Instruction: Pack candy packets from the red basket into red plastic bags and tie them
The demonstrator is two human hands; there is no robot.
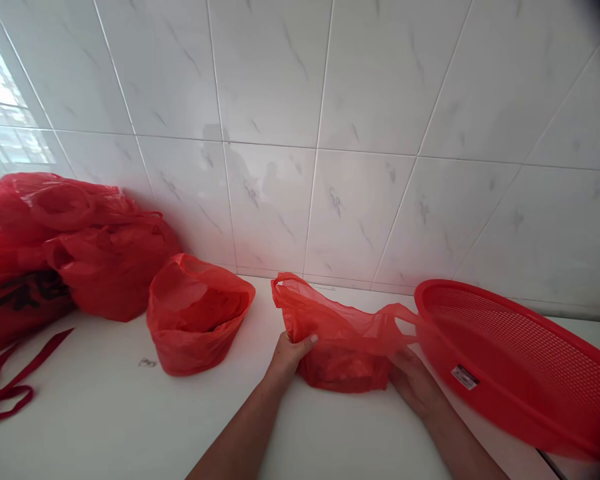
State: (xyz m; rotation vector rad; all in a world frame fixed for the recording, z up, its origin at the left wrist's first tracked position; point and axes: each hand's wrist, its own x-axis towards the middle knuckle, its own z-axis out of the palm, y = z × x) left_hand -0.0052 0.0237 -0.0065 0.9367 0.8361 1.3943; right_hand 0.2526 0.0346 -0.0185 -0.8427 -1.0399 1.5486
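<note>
In front of me on the white table stands a thin red plastic bag (345, 360), its handles loose at the top and something unclear showing through its side. My left hand (290, 357) grips the bag's left side, thumb across the front and the other fingers hidden behind. At the right side, my right hand (413, 377) touches the bag, with its fingers partly behind the plastic, so its grip is hard to make out. Left of my hands sits a second red plastic bag (195, 350), its mouth wide and its inside partly visible.
A large red mesh basket (480, 393) with a small label lies close to my right hand. More full red bags (115, 267) are heaped at the left, near a red strap (25, 387). A tiled wall (275, 200) borders the back of the white table (105, 427).
</note>
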